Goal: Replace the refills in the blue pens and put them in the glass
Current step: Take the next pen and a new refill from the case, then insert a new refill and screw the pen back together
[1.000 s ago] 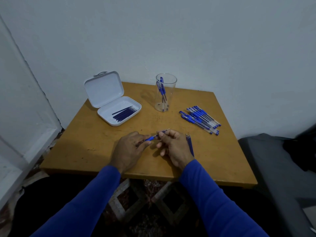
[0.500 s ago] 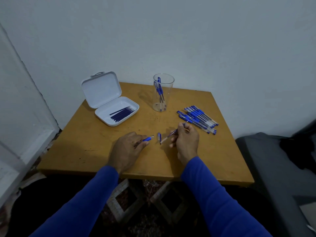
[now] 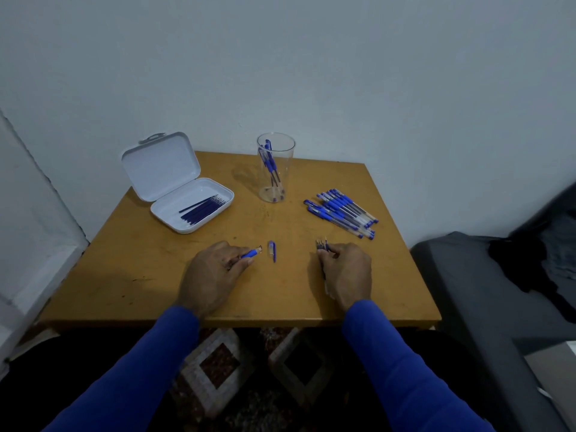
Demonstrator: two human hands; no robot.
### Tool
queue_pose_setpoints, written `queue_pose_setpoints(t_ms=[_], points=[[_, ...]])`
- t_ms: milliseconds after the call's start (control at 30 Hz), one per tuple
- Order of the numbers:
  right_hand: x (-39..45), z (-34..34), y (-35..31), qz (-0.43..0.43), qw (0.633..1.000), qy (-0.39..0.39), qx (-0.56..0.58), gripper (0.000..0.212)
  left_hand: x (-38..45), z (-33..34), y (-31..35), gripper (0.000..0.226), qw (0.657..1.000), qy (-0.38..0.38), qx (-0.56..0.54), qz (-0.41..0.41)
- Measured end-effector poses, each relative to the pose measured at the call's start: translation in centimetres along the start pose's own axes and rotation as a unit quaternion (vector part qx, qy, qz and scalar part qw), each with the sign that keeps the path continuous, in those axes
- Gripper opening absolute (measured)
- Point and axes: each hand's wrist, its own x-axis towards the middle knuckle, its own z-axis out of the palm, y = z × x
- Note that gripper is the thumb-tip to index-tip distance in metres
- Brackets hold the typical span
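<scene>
Between hands: pen cap (image 3: 272, 249); left hand (image 3: 212, 274) pinches pen barrel (image 3: 251, 253), right hand (image 3: 346, 272) grips refills (image 3: 321, 245).

No text, label, brand, number or sign can be read anywhere in the view. The blue pens (image 3: 343, 213) lying on the counter (image 3: 156, 275) and those standing in the glass (image 3: 275, 167) are too small and blurred to show any print, and the white case (image 3: 174, 182) shows a plain lid with no marking.
</scene>
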Motion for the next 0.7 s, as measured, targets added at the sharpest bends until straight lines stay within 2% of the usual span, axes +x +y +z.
queue_pose_setpoints(t_ms=[300, 533, 700], points=[[0.2, 0.6, -0.9, -0.059, 0.994, -0.032, -0.089, 0.031, 0.1, 0.1, 0.0, 0.032, 1.0, -0.005, 0.005, -0.004], [0.6, 1.2, -1.1, -0.05, 0.992, -0.052, -0.102, 0.03, -0.1, 0.0, 0.0, 0.031, 1.0, 0.002, -0.002, -0.001], [0.1, 1.0, -0.6, -0.064, 0.993, -0.018, -0.097, 0.045, -0.1, 0.0, 0.1, 0.031, 1.0, 0.0, 0.002, 0.002]])
